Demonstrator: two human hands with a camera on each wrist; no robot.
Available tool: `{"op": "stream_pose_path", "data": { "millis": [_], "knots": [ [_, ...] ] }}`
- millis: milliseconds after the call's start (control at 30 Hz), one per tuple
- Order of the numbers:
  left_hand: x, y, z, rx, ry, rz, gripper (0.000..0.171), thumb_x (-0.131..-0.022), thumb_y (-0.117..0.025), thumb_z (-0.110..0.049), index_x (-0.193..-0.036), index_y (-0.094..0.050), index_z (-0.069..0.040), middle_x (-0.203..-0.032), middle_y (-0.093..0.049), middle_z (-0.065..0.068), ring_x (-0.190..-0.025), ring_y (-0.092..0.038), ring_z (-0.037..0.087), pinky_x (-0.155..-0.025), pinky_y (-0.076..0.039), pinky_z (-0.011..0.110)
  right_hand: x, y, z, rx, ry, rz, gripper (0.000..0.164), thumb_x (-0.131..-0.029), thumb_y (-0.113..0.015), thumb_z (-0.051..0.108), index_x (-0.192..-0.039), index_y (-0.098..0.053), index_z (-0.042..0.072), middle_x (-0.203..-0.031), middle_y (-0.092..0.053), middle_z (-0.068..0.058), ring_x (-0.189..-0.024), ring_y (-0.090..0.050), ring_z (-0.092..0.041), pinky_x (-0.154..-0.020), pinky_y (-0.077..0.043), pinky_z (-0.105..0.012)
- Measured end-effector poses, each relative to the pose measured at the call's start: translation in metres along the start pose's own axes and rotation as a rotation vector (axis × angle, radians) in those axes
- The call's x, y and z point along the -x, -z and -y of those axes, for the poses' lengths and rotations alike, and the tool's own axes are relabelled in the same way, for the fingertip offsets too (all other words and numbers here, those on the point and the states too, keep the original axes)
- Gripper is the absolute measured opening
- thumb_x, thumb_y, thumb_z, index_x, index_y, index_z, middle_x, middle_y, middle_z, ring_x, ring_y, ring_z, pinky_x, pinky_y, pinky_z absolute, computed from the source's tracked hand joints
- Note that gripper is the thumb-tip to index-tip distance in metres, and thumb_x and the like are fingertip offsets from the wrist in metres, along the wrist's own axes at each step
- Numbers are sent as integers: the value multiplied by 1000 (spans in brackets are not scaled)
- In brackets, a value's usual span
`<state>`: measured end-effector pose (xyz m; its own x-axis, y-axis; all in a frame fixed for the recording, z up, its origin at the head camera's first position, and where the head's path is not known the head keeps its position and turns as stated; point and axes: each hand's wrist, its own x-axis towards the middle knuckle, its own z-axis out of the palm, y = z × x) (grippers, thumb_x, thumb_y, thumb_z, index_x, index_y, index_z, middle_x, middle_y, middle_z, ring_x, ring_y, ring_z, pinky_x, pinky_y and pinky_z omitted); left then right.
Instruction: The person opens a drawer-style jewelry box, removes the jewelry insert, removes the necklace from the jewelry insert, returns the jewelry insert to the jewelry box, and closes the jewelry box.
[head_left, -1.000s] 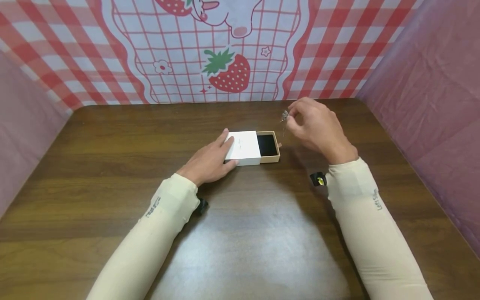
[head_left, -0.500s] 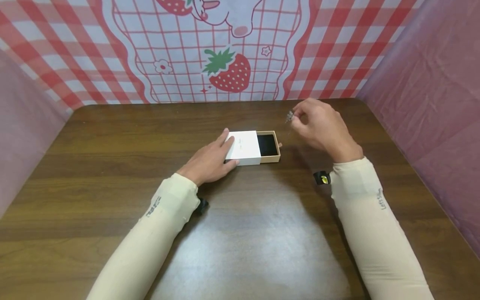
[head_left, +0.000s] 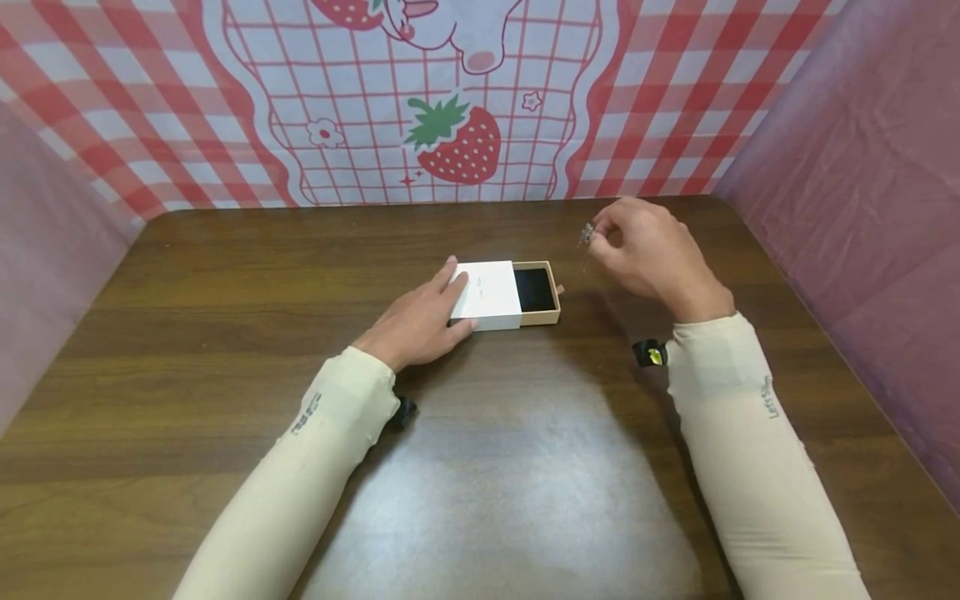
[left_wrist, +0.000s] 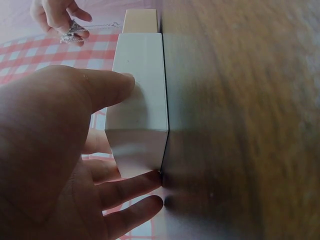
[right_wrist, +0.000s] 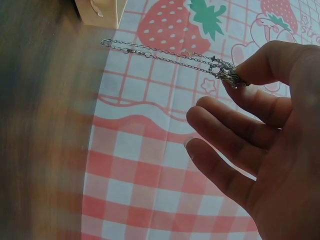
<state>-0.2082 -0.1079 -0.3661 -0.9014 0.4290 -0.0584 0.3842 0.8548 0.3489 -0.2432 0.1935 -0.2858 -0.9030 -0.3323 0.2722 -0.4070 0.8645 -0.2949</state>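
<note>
A white box sleeve (head_left: 492,292) lies flat mid-table, its tan drawer (head_left: 542,318) slid partly out to the right. Black lining (head_left: 533,290) shows inside, and a small ribbon tab (head_left: 560,289) sits on the drawer's end. My left hand (head_left: 415,327) holds the sleeve at its left end; the thumb (left_wrist: 117,87) presses the near side and other fingers reach round the end and far side. Right of the box, above the table, my right hand (head_left: 648,258) pinches a bunched silver chain (right_wrist: 227,76) between thumb and index finger. A doubled length with a clasp hangs down from it.
The brown wooden table (head_left: 495,467) extends around the box. A red-and-white checked cloth (head_left: 247,100) with strawberry prints rises at its back edge. Pinkish cloth walls (head_left: 847,183) stand at both sides. Dark wrist cameras (head_left: 649,353) are worn under both wrists.
My right hand has moved slightly to the right, away from the box, with the silver chain in its pinch. The left hand and the box have stayed in place.
</note>
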Motion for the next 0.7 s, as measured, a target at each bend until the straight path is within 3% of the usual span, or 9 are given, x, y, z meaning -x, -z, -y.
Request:
{"op": "stream_pose_path", "data": {
  "millis": [533,700],
  "knots": [
    [1,0,-1,4,20,14,78,-102,-53,-45,-162,-17,-10,-168,1,9,-150,-22,29,-118,-24,44,0,-1,-7,2,-23,31,19,-95,-57,21,-95,-68,5,-105,-65,-11,-88,-54,-26,-79,-47,-47],
    [0,1,0,-10,-4,2,77,-102,-53,-44,-161,-19,-7,-168,-1,12,-149,-23,30,-118,-25,44,-1,-1,-7,1,-31,38,19,-94,-58,21,-95,-68,5,-102,-64,-11,-88,-54,-26,-78,-46,-47]
  ]
}}
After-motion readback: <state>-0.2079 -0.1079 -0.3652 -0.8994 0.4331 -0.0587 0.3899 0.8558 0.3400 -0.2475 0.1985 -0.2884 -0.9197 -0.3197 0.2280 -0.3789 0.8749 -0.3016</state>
